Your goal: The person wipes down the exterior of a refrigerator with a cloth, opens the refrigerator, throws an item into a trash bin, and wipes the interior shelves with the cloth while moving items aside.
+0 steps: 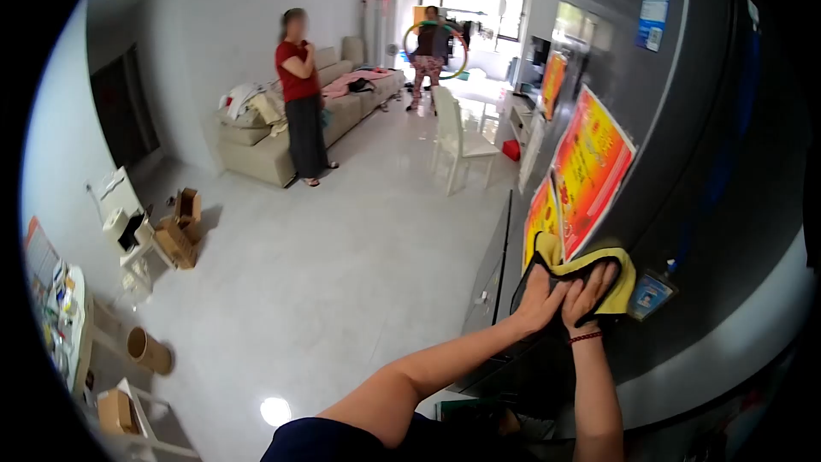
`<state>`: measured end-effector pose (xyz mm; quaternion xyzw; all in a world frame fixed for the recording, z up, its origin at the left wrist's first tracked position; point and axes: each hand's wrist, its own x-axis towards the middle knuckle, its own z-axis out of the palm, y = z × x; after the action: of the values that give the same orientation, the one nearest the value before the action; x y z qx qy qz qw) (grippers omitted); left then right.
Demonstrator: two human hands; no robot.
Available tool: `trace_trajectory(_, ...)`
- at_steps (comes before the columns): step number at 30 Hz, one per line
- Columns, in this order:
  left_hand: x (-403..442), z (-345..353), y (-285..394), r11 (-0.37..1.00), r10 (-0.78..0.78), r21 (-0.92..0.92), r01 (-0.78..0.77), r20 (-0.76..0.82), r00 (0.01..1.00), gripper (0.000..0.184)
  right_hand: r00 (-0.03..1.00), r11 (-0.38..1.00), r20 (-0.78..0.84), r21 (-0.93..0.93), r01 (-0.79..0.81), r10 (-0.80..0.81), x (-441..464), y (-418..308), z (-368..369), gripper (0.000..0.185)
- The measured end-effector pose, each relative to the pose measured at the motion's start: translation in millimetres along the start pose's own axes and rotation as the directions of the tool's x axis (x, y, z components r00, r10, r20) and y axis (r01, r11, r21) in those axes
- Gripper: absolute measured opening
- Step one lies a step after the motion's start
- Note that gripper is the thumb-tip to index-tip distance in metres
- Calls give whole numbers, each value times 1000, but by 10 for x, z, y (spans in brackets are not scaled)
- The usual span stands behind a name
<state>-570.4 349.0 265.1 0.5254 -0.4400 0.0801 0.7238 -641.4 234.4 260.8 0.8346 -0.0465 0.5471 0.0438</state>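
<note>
Left hand (537,301) and right hand (590,293) both gripping yellow cloth (617,272), right of centre, at poster's (588,175) lower edge. Brown bin (157,354) lower left, cardboard boxes (176,244) left; contents unclear. Floor (325,257) open mid-frame, up to sofa (256,152) edge, upper left.

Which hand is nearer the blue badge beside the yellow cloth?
The right hand: it is at the yellow cloth, just left of the blue badge in the picture. The left hand is farther left.
</note>
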Motion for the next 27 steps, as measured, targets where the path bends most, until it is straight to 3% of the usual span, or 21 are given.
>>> trace_trajectory(1, 19, -1, -8, 995, -41, 89, 39, 17, 999, 56, 1000, 1000, -19, 28, 6, -6, 120, -10, -31, 56)
trace_trajectory(3, 188, 48, 45, 993, -74, 98, 71, 24, 997, 52, 998, 998, -46, 46, 39, -37, 421, 51, -85, 56)
trace_trajectory(5, 436, 123, 129, 994, 59, 90, -55, -50, 997, 49, 992, 997, -99, -13, 73, -74, 791, 49, -215, 55)
trace_trajectory(7, 763, 164, 250, 991, 30, 133, -34, 33, 999, 63, 983, 990, -129, -73, 123, -131, 1235, -20, -424, 55)
trace_trajectory(9, 974, 272, 336, 974, 179, 152, -166, -81, 980, 64, 968, 985, -185, -75, 156, -168, 1627, -225, -640, 54)
trace_trajectory(11, 1068, 258, 373, 948, 289, 165, -272, -95, 952, 60, 954, 988, -256, -60, 145, -155, 1703, -198, -552, 53)
trace_trajectory(14, 1075, 234, 335, 951, 296, 107, -290, -51, 954, 57, 941, 984, -291, -92, 152, -172, 1656, -149, -477, 53)
trace_trajectory(15, 1068, 148, 510, 960, 279, 9, -279, -42, 959, 57, 934, 982, -311, -121, 145, -176, 1646, -137, -444, 54)
trace_trajectory(23, 1004, 278, 275, 970, 186, 161, -183, -5, 982, 60, 934, 981, -316, -148, 127, -169, 1610, -108, -428, 53)
trace_trajectory(24, 1001, 370, 194, 922, 324, 263, -285, -119, 939, 53, 931, 977, -313, -158, 146, -190, 1590, -76, -420, 54)
trace_trajectory(25, 1026, 205, 359, 971, 103, 210, -116, 69, 992, 52, 934, 964, -301, -238, 122, -192, 1549, 16, -380, 57)
trace_trajectory(26, 1084, 22, 634, 985, -76, 169, 45, 183, 980, 53, 921, 954, -319, -263, 141, -224, 1546, 122, -334, 59)
trace_trajectory(27, 1082, 45, 602, 986, -62, 166, 34, 164, 984, 59, 907, 944, -336, -290, 158, -255, 1541, 234, -294, 60)
